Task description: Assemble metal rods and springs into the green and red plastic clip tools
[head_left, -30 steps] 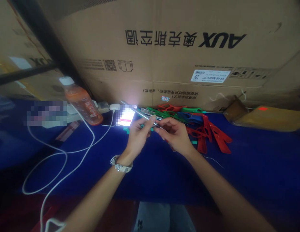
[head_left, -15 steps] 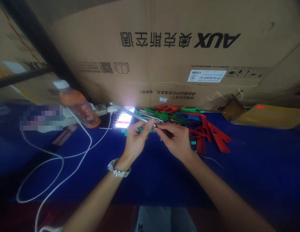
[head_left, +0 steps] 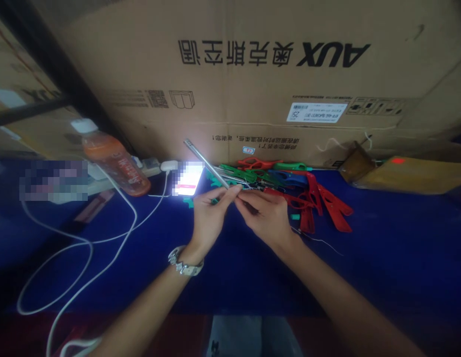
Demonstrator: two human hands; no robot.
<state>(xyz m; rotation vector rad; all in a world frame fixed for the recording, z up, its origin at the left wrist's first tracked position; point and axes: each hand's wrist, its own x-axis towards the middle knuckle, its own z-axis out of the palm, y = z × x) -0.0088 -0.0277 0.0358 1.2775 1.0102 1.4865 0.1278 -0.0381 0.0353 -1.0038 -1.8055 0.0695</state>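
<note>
A slim silver metal tube [head_left: 205, 161] slants up and to the left out of my left hand [head_left: 209, 214], whose thumb and fingers pinch its lower end. Slots show near the tube's upper tip. My right hand [head_left: 268, 210] is closed right beside, its fingertips meeting the left ones at the tube's lower end; what they hold is hidden. Just behind the hands lies a pile of red plastic handle shells [head_left: 332, 208] with finger loops, green shells [head_left: 245, 173], a blue shell [head_left: 290, 178] and more metal tubes.
A lit phone [head_left: 189, 177] lies left of the pile. Farther left stand a tilted drink bottle [head_left: 117, 161] and a looping white cable [head_left: 132, 223]. A large cardboard box [head_left: 253, 104] walls off the back of the blue tabletop [head_left: 382, 258]. A yellow packet [head_left: 412, 176] lies at right.
The metal tube has swung up to a steeper slant, its tip now higher, in front of the cardboard. Both hands stay together in nearly the same place. The view has shifted slightly.
</note>
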